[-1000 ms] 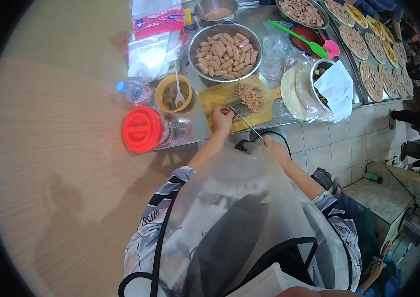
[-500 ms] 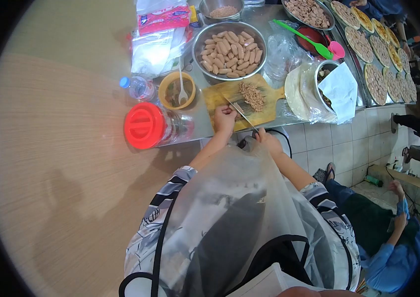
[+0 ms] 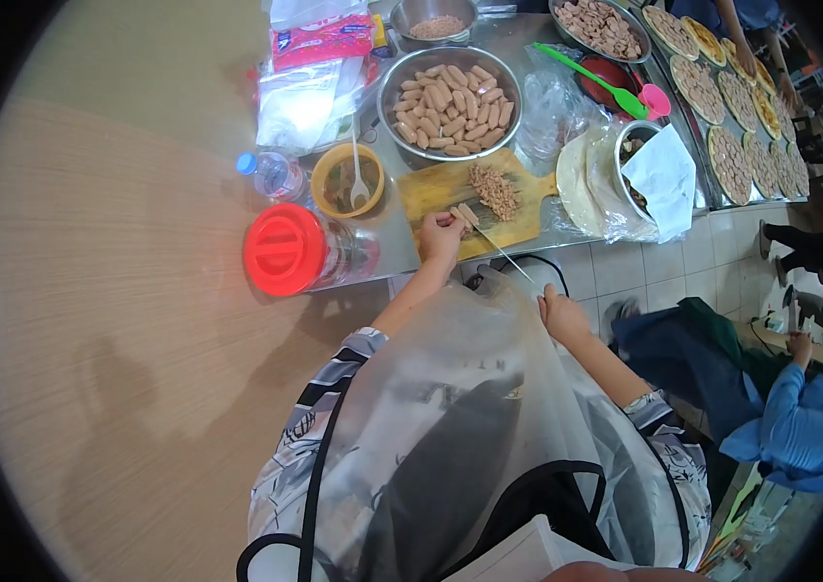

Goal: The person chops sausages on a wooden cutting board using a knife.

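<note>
The largest print in view is on the pink plastic packet (image 3: 322,42) at the far left of the bench (image 3: 390,233), pale lettering too small to read. Some dark characters show on the front of the translucent apron (image 3: 450,427), blurred past reading, and the label on the blue-capped bottle (image 3: 279,178) cannot be made out either.

The left hand (image 3: 441,236) is over the near edge of the wooden cutting board (image 3: 421,194), its fingertips pinched together on the near end of the sausage pieces (image 3: 468,214); there appear to be two, though they are small at this distance. They lie just beyond the fingertips, next to the tip of the knife (image 3: 504,254). The right hand (image 3: 559,315) is closed around the knife's handle, off the bench's near edge. A heap of chopped sausage (image 3: 495,192) sits beyond the pieces, near the steel bowl (image 3: 410,70) of whole sausages (image 3: 455,109).
</note>
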`<act>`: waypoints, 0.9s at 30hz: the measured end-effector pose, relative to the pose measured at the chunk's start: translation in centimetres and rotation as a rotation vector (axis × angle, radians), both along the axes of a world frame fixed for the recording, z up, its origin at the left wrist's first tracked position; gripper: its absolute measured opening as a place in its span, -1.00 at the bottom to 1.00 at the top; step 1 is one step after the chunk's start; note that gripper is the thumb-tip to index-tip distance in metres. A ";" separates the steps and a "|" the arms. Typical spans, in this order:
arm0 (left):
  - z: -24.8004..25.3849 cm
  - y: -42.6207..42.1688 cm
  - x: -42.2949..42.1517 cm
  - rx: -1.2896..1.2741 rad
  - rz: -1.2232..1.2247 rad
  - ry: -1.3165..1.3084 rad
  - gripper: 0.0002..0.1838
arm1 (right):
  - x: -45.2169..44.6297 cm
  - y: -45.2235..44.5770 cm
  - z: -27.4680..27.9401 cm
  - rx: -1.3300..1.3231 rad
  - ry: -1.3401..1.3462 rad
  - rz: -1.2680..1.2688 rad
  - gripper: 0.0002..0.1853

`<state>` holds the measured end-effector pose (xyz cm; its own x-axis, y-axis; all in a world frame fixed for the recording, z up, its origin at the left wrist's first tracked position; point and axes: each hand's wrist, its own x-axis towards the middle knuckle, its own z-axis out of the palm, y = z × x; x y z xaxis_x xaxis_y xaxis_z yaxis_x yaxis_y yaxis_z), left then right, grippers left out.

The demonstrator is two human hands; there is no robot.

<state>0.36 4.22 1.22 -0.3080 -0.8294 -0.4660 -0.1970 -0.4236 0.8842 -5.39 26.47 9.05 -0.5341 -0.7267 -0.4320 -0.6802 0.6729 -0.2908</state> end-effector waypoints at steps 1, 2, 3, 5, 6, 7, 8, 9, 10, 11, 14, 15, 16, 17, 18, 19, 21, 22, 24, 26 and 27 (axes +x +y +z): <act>0.0 -0.1 0.0 0.006 0.004 -0.004 -0.74 | 0.0 -0.1 0.1 0.001 0.003 -0.001 -0.76; 0.0 -0.1 0.0 0.007 0.003 -0.003 -0.74 | 0.0 -0.4 0.2 -0.001 0.020 0.006 -0.75; -0.2 -0.2 0.0 0.009 -0.017 0.000 -0.74 | 0.1 -0.6 0.3 -0.003 0.036 0.012 -0.75; -0.5 -0.2 0.1 0.013 -0.042 0.002 -0.75 | 0.0 -1.7 -0.5 -0.021 0.036 0.024 -0.75; -0.7 -0.2 0.1 0.001 -0.033 0.000 -0.75 | 0.0 -2.2 -0.9 -0.044 0.036 0.036 -0.75; -0.8 -0.2 0.0 -0.013 -0.023 -0.002 -0.75 | 0.0 -2.5 -1.1 -0.045 0.039 0.033 -0.75; -1.0 -0.2 0.0 -0.014 -0.025 -0.002 -0.75 | 0.0 -2.7 -1.3 -0.050 0.065 0.035 -0.75; -1.0 -0.3 0.0 -0.002 -0.017 0.016 -0.75 | 0.0 -2.9 -1.4 -0.055 0.092 0.038 -0.75; -1.0 -0.4 0.1 0.010 -0.007 0.033 -0.75 | 0.0 -2.8 -1.5 -0.056 0.092 0.039 -0.75; -1.1 -0.4 0.2 0.011 -0.005 0.032 -0.75 | -0.2 -2.7 -1.6 -0.102 0.014 -0.004 -0.75; -1.3 -0.3 0.0 0.007 -0.006 0.065 -0.75 | -0.2 -2.4 -0.6 -0.125 -0.066 -0.052 -0.75; -1.5 -0.3 0.0 -0.002 -0.005 0.063 -0.75 | -0.2 -2.4 -0.1 -0.105 -0.071 -0.054 -0.75; -1.8 -0.3 0.0 -0.011 -0.004 0.059 -0.75 | -0.1 -2.2 0.0 -0.105 -0.069 -0.054 -0.75; -2.1 -0.3 0.0 -0.012 -0.004 0.060 -0.75 | 0.0 -2.0 0.0 -0.115 -0.048 -0.023 -0.75; -1.9 -0.3 0.0 -0.031 -0.009 0.011 -0.75 | 0.1 -1.9 0.1 -0.124 -0.027 0.007 -0.75; -1.7 -0.2 0.0 -0.050 -0.014 -0.038 -0.76 | 0.1 -1.8 0.1 -0.123 -0.027 0.008 -0.75; -1.3 -0.1 0.0 -0.047 -0.001 -0.034 -0.76 | 0.1 -1.9 0.1 -0.108 -0.012 0.023 -0.74; -1.2 -0.1 0.0 -0.045 0.009 -0.031 -0.76 | 0.1 -2.0 0.0 -0.109 -0.013 0.026 -0.74; -1.3 -0.2 0.0 -0.039 0.011 -0.021 -0.76 | 0.0 -2.6 -0.2 -0.083 -0.050 0.026 -0.74; -1.8 -0.1 -0.1 -0.031 0.012 -0.012 -0.76 | -0.2 -3.7 -0.4 -0.106 -0.080 0.015 -0.74; -2.0 -0.1 -0.1 -0.033 0.013 -0.014 -0.76 | -0.3 -4.5 -0.5 -0.132 -0.109 0.002 -0.75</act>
<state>0.26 4.08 -0.73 -0.2908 -0.8484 -0.4423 -0.2046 -0.3964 0.8950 -5.67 22.01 8.55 -0.4879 -0.7817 -0.3884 -0.6411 0.6229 -0.4484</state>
